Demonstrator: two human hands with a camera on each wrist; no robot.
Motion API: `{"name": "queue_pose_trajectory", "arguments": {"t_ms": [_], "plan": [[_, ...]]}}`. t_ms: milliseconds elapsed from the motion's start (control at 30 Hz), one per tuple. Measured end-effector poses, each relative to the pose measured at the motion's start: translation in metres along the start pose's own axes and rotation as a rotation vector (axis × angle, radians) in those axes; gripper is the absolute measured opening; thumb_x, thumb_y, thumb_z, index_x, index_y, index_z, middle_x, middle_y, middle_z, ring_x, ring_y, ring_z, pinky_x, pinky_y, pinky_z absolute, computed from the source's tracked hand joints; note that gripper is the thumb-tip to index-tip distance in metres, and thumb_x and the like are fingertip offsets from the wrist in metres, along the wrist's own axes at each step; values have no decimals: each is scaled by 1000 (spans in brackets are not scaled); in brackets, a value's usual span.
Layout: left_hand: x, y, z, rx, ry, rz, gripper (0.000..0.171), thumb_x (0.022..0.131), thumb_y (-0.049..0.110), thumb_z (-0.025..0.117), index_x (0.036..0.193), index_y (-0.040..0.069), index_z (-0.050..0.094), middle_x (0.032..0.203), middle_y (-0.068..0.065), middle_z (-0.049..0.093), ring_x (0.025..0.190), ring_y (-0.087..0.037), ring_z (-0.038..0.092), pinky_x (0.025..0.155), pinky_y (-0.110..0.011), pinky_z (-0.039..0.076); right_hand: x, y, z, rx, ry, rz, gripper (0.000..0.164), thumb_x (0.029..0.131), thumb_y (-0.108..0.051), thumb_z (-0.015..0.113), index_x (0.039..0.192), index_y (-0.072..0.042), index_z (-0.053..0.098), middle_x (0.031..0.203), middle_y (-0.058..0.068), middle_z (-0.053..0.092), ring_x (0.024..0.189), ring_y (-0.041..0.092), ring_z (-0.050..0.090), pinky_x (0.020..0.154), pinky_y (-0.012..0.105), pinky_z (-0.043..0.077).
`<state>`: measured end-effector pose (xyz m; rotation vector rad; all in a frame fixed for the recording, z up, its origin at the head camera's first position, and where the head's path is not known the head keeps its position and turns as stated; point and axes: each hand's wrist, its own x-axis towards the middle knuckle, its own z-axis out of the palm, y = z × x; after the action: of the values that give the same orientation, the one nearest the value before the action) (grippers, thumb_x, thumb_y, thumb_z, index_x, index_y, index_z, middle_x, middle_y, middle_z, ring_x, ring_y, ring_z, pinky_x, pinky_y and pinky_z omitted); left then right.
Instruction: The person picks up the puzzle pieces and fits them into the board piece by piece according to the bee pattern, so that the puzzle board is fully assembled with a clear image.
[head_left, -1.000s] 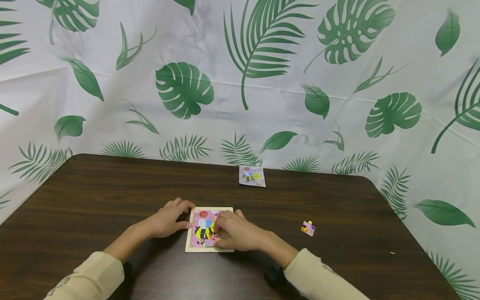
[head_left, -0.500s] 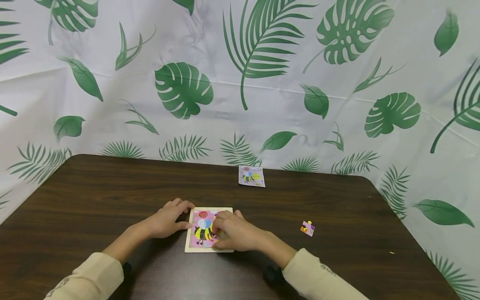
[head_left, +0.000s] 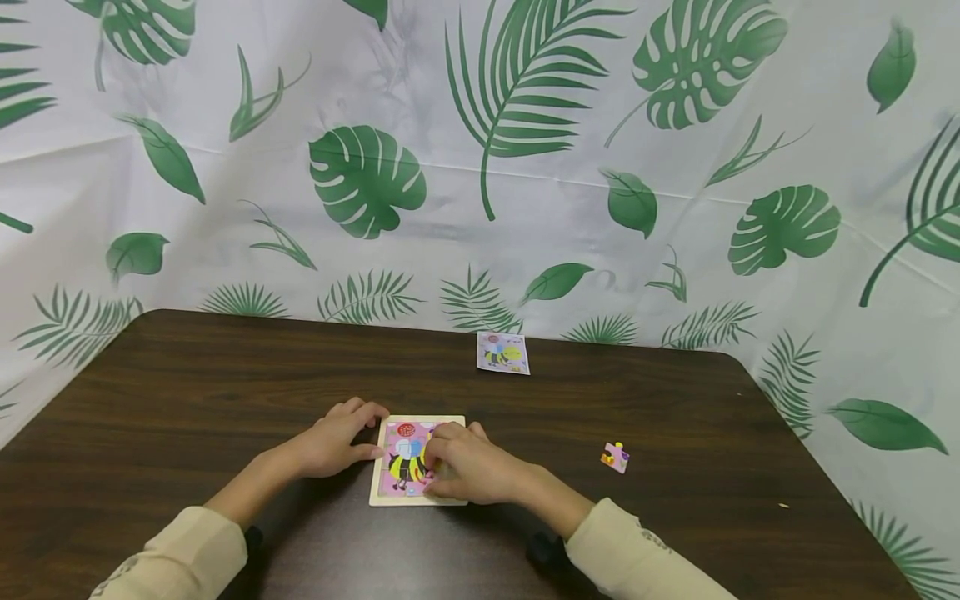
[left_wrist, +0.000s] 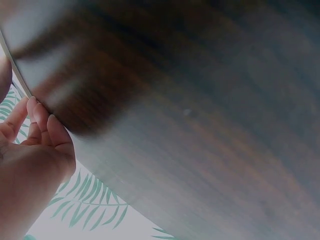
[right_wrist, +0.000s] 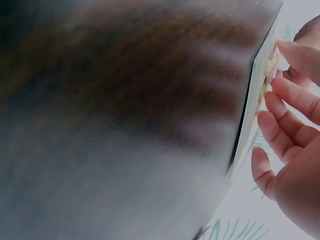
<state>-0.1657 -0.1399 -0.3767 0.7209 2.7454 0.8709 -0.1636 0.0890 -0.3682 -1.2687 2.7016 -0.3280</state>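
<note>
A square bee jigsaw puzzle [head_left: 408, 458] in a pale wooden frame [head_left: 397, 502] lies flat on the table, near the middle of the head view. My left hand [head_left: 337, 437] rests at its left side, thumb on the edge and forefinger at the far left corner. Over the puzzle's right half bends my right hand [head_left: 476, 467], thumb and forefinger closing on a puzzle piece [right_wrist: 272, 65] at the surface. That hand hides much of the piece and the puzzle's right side. To the right, a loose pink puzzle piece [head_left: 616, 457] lies apart.
Toward the table's far edge lies a printed bee picture [head_left: 503, 353], matching the puzzle's design. The dark wood table [head_left: 262, 358] runs back to a white cloth [head_left: 525, 250] printed with green leaves. A tiny pale scrap [head_left: 783, 506] lies at the right.
The right fingertips have shifted slightly left and down over the puzzle. The left hand, the frame and the loose piece keep their places.
</note>
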Motion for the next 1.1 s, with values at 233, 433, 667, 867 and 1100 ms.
{"name": "queue_pose_trajectory", "arguments": {"t_ms": [233,433,667,867,1100], "plan": [[0,-1,1,2,7,8,38,85,20,66,116,5,50,98,-5,46,92,-25,44,77,-45,37,-1,-1,-1,-1,4,-5,19,78,-29,72,85,-15,62,91,-7,51,96,8,47,70,24,25],[0,0,0,-1,7,6,38,85,20,65,116,4,50,98,-5,46,93,-26,44,77,-47,37,-4,2,-3,60,-23,7,19,79,-26,72,91,-15,62,93,-8,50,91,6,45,72,25,26],[0,1,-1,-5,3,2,40,85,21,65,117,4,50,99,-6,47,93,-27,43,78,-47,36,-6,5,-5,111,-38,-9,15,81,-21,70,92,-13,63,94,-7,51,89,7,44,73,25,26],[0,0,-1,-10,-5,-6,40,85,21,65,118,4,49,100,-6,47,94,-28,43,79,-48,36,-7,6,-6,115,-57,-13,14,82,-18,69,94,-13,64,95,-6,50,91,7,43,73,26,26],[0,0,-1,-12,-4,0,41,85,22,65,118,4,49,100,-6,47,94,-28,43,78,-49,36,-6,6,-3,85,-37,-10,16,80,-23,71,92,-15,63,93,-10,49,92,6,43,73,24,26]]}}
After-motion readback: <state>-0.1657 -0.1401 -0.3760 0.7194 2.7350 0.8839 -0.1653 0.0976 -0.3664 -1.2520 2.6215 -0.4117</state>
